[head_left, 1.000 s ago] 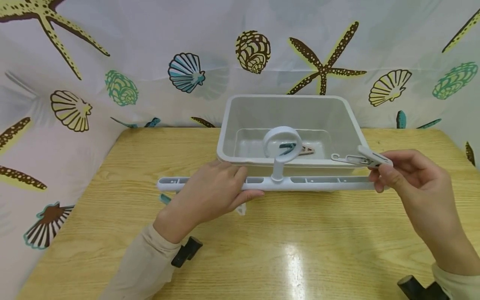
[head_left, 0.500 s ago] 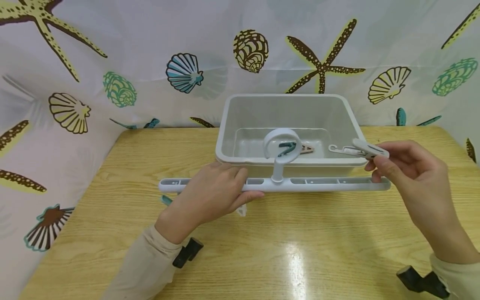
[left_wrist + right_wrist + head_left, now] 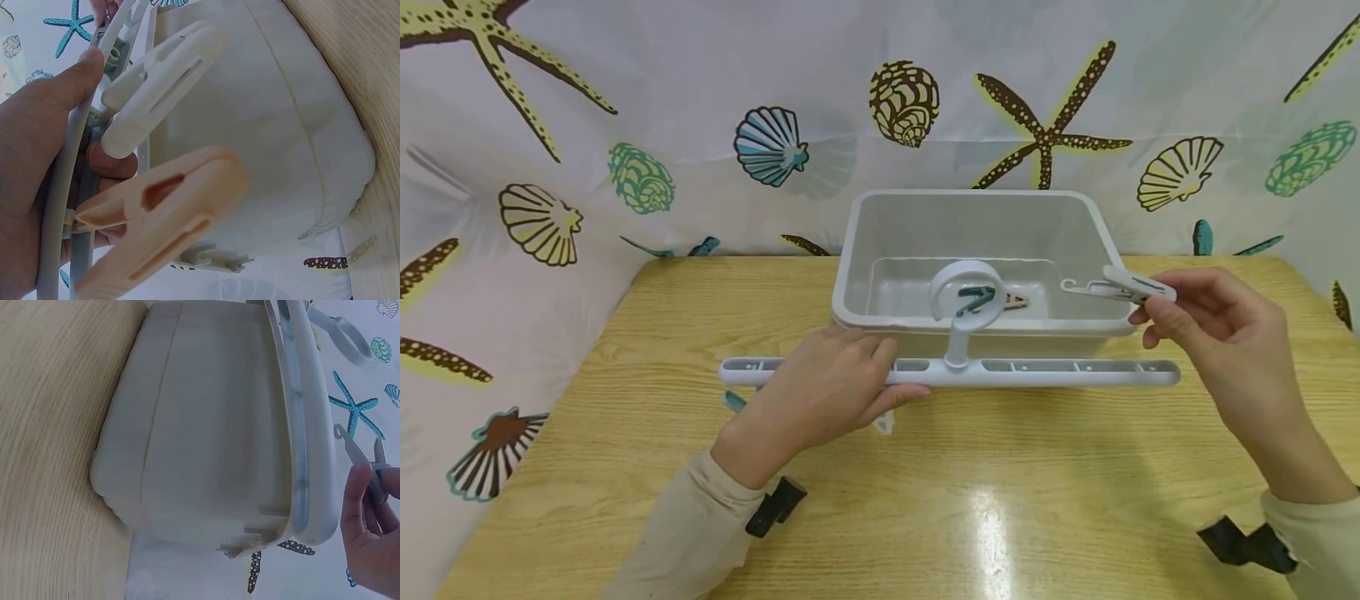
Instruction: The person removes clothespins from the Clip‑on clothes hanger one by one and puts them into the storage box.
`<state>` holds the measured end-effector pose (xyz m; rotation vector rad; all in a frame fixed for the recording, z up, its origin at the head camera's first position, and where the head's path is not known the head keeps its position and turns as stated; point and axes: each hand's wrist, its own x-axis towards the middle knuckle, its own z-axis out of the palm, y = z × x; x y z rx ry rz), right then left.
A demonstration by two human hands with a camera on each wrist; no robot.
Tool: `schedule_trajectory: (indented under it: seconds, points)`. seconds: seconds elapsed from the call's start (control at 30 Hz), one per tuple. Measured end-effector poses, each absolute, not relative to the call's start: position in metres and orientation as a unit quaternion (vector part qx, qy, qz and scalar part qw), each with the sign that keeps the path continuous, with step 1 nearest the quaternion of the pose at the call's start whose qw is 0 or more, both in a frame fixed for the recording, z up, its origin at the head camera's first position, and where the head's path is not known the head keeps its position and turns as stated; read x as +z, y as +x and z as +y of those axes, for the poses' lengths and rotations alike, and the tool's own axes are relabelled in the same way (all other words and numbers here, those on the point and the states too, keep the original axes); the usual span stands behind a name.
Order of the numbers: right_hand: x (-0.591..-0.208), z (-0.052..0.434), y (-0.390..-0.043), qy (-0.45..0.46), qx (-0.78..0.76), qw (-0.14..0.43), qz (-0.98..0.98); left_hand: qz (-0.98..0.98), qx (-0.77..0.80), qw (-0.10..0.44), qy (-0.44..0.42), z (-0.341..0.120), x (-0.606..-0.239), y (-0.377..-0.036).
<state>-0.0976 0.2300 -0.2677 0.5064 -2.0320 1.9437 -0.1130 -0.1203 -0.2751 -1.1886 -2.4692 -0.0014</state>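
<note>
Bar (image 3: 1067, 377) in the head view: your left hand (image 3: 827, 383) wraps it at nine o'clock of the hook (image 3: 958, 342), while the three o'clock end shows no support. Gripped on one side only, it could swivel or tip in your palm if that far end gets pushed. Your right hand (image 3: 1232, 337) pinches a clip (image 3: 1138, 289) between thumb and fingertips, apart from the bar and at about eleven o'clock of its far end. The clip shows across the four o'clock corner of the bin (image 3: 1060, 325), so a slip might drop it inside with the teal clip (image 3: 976, 297) and pink clip (image 3: 1018, 301).

Left wrist view: your fingers curl round the bar, close by a hung white clip (image 3: 162, 87), with a peach clip (image 3: 169, 219) at six o'clock of it. Squeeze harder or shift your hold and you might knock the white clip askew; if the bar rolls, both could swing or unhook.

Right wrist view: the clip's hooked tip points toward eleven o'clock, off the bar's edge. With so small a pinch, it may twist if the tip meets the edge instead of a slot. You can't tell here whether the bar touches the bin; if it does, a knock could shift both.
</note>
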Motion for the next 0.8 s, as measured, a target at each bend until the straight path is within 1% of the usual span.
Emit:
schedule_trajectory:
  seconds: [0.2, 0.5, 0.8]
  points:
    - [-0.265, 0.233, -0.105, 0.172, 0.656, 0.149, -0.719, -0.884, 0.001, 0.199, -0.424, -0.121, -0.276, -0.112]
    - [-0.264, 0.235, -0.114, 0.125, 0.585, 0.155, -0.786, -0.885, 0.005, 0.196, -0.421, -0.121, -0.275, -0.112]
    - [-0.264, 0.234, -0.124, 0.128, 0.579, 0.151, -0.791, -0.883, 0.005, 0.200, -0.424, -0.121, -0.275, -0.112]
